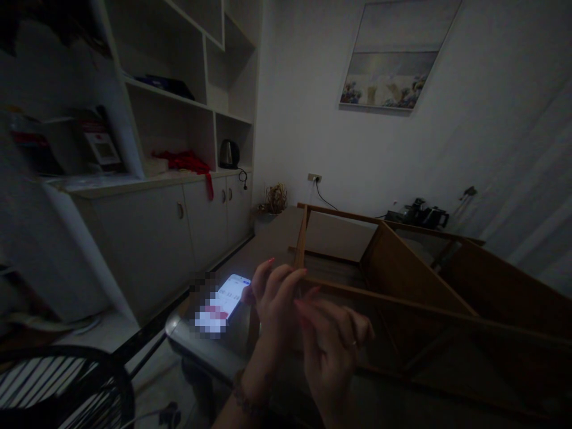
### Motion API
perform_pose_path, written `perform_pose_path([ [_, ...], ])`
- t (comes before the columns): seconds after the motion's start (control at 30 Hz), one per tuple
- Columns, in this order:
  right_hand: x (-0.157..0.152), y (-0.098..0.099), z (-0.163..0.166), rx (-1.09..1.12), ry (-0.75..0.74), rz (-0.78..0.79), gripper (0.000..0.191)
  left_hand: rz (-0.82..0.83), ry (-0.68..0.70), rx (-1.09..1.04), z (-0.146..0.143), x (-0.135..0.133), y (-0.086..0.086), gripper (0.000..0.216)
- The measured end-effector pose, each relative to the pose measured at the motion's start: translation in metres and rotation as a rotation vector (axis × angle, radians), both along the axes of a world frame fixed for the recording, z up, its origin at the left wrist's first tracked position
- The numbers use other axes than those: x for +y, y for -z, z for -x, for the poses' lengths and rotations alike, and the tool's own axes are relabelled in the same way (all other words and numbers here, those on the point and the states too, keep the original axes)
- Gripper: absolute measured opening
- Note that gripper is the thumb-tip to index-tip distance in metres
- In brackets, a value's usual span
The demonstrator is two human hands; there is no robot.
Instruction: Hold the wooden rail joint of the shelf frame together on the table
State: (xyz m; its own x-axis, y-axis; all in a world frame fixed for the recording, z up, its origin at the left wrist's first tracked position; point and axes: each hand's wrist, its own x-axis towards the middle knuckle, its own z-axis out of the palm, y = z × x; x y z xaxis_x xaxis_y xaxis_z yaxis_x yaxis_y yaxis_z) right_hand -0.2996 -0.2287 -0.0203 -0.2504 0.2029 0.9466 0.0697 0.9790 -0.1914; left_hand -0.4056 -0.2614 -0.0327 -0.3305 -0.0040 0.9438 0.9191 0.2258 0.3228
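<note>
1. Head view: I am watching from far off as the left hand point(277, 298) and the right hand point(333, 339) are sitting close together in dim light.
2. The left fingers are bending and fanning a little. I am not seeing what is under them, so I cannot tell if they are pinching anything.
3. The right thumb and first finger are curling near each other, tips by the left hand. The gap is looking too dark and blurry, so I cannot tell what they are pinching.
4. A bumpy, beady bracelet point(247, 398) is circling the left wrist, and a thin, shiny ring point(354, 343) is hugging a right finger.
5. A flat, bright phone point(230, 295) is glowing on the smooth table point(277, 232), near its round corner. It is lying just beside the outer fingers of the left hand; I cannot tell if they are touching it.
6. A big brown frame point(353, 290) is lying behind the hands and to the right. Its straight boards are looking like wood and are making boxy spaces. The hands are covering its near edge, so I cannot tell if they are touching it.
</note>
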Motion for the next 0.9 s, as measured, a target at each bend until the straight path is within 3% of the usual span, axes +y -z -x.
perform_pose_path([
  [0.2,0.0,-0.015,0.013,-0.024,-0.217,0.158,0.031,0.01,-0.002,-0.022,0.003,0.0,0.004,0.017],
  [0.3,-0.006,-0.019,0.019,-0.039,-0.171,0.168,0.031,0.005,0.007,0.002,0.004,0.0,0.005,0.019],
  [0.5,-0.01,-0.004,0.022,-0.014,0.042,-0.074,0.033,0.022,-0.013,0.019,0.003,-0.002,0.001,0.015],
  [0.63,-0.008,-0.001,0.019,0.014,0.145,-0.106,0.032,0.021,-0.028,0.016,0.001,-0.002,-0.001,0.015],
  [0.8,-0.007,-0.004,0.014,0.077,0.059,-0.008,0.021,0.005,0.004,-0.008,-0.001,-0.002,-0.003,0.015],
  [0.9,-0.009,-0.005,0.014,0.095,0.04,-0.03,0.015,0.008,-0.001,-0.015,-0.001,-0.002,-0.003,0.014],
])
